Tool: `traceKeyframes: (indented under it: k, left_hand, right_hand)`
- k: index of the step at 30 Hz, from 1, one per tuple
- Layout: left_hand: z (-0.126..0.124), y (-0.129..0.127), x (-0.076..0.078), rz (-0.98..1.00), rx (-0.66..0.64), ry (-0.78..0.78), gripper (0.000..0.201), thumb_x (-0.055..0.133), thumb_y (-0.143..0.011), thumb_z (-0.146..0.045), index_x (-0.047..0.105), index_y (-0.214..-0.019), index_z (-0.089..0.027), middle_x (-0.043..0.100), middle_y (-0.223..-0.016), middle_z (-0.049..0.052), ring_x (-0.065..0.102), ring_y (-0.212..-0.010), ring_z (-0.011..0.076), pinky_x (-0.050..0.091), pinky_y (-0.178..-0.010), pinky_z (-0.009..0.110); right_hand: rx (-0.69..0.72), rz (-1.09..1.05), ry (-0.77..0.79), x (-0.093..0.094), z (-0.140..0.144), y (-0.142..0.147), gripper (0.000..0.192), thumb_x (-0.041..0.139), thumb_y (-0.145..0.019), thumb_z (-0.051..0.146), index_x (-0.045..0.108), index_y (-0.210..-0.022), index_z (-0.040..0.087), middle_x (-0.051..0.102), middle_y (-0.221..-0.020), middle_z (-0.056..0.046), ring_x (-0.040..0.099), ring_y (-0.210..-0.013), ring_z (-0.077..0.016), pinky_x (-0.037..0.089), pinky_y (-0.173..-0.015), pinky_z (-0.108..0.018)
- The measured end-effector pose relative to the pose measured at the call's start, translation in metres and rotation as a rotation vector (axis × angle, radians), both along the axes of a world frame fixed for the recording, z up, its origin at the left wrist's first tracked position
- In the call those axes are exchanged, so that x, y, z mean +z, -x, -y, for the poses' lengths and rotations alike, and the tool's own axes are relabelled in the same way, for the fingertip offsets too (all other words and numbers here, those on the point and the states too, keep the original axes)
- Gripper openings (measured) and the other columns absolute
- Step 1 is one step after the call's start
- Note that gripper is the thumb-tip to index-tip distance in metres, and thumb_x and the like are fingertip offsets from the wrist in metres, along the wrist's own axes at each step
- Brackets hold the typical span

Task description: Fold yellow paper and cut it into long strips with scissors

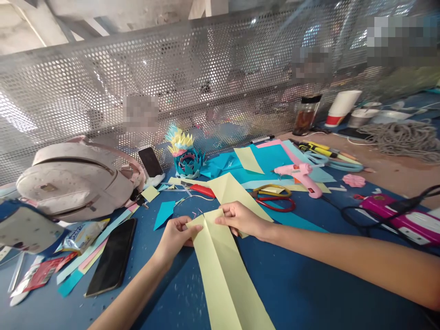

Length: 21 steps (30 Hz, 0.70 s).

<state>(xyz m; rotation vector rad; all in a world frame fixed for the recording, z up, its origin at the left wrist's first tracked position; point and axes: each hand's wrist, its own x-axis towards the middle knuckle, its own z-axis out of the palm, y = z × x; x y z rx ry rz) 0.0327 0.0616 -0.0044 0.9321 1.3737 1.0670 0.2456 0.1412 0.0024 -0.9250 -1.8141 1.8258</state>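
Both hands, left (177, 236) and right (240, 219), pinch yellow paper (223, 270) on a cluttered blue table (309, 284) before perforated metal mesh (103, 87).

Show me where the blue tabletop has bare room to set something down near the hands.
Bare blue tabletop lies right of the long pale yellow folded paper strip, under the right forearm. A narrower bare patch sits between the strip and the black phone. Beyond the left hand and right hand it is crowded: red-and-yellow-handled scissors, pink glue gun, teal paper sheets.
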Motion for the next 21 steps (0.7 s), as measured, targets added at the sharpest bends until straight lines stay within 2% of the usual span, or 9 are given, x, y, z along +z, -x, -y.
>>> traceKeyframes:
  k: [6, 9, 11, 12, 16, 21]
  left_hand:
    - [0.0007, 0.0003, 0.0027, 0.018, 0.005, -0.008, 0.049, 0.089, -0.056, -0.053, 0.059, -0.063, -0.015, 0.069, -0.057, 0.003, 0.067, -0.053, 0.0159, 0.058, -0.056, 0.026]
    - [0.0009, -0.0002, 0.005, 0.054, -0.033, -0.007, 0.049, 0.087, -0.061, -0.05, 0.07, -0.09, -0.014, 0.076, -0.074, 0.006, 0.073, -0.066, 0.02, 0.06, -0.063, 0.028]
    - [0.0012, -0.0008, 0.0062, 0.082, -0.077, -0.004, 0.061, 0.089, -0.062, -0.046, 0.069, -0.11, -0.015, 0.079, -0.085, 0.009, 0.075, -0.074, 0.0235, 0.06, -0.066, 0.03]
    - [0.0014, -0.0012, 0.0066, 0.084, -0.088, -0.006, 0.064, 0.09, -0.061, -0.044, 0.069, -0.113, -0.014, 0.079, -0.088, 0.01, 0.075, -0.076, 0.0246, 0.06, -0.065, 0.03]
    - [0.0028, -0.0027, 0.0079, 0.049, -0.051, -0.005, 0.057, 0.09, -0.06, -0.045, 0.074, -0.103, -0.012, 0.079, -0.09, 0.013, 0.075, -0.076, 0.0248, 0.059, -0.063, 0.028]
    - [0.0039, -0.0029, 0.0083, 0.061, -0.02, 0.005, 0.058, 0.088, -0.062, -0.049, 0.075, -0.105, -0.013, 0.079, -0.083, 0.01, 0.075, -0.07, 0.0224, 0.06, -0.064, 0.029]
  right_hand:
    - [-0.004, 0.007, -0.041, -0.0031, -0.0004, 0.0001, 0.043, 0.072, -0.076, 0.056, 0.058, -0.079, 0.016, 0.065, -0.066, 0.001, 0.049, -0.038, -0.0048, 0.032, -0.035, -0.016]
    - [-0.026, -0.004, -0.049, -0.0009, 0.0, 0.0003, 0.043, 0.07, -0.079, 0.056, 0.06, -0.088, 0.016, 0.062, -0.063, 0.003, 0.049, -0.037, -0.0059, 0.032, -0.034, -0.017]
    - [-0.034, -0.024, -0.047, 0.0002, 0.0004, 0.0008, 0.045, 0.066, -0.082, 0.058, 0.061, -0.094, 0.015, 0.062, -0.065, 0.002, 0.05, -0.038, -0.0062, 0.034, -0.034, -0.017]
    - [-0.023, -0.029, -0.044, 0.0003, 0.0004, 0.0011, 0.046, 0.065, -0.082, 0.059, 0.062, -0.095, 0.015, 0.064, -0.067, 0.001, 0.05, -0.039, -0.0062, 0.036, -0.035, -0.017]
    - [0.043, 0.0, -0.051, -0.0038, -0.0014, 0.002, 0.048, 0.074, -0.075, 0.057, 0.065, -0.092, 0.013, 0.069, -0.073, -0.003, 0.05, -0.04, -0.0059, 0.038, -0.036, -0.017]
    - [0.061, 0.03, -0.053, -0.0066, -0.0018, 0.0026, 0.046, 0.076, -0.073, 0.056, 0.066, -0.084, 0.012, 0.064, -0.063, 0.0, 0.048, -0.041, -0.0063, 0.038, -0.037, -0.017]
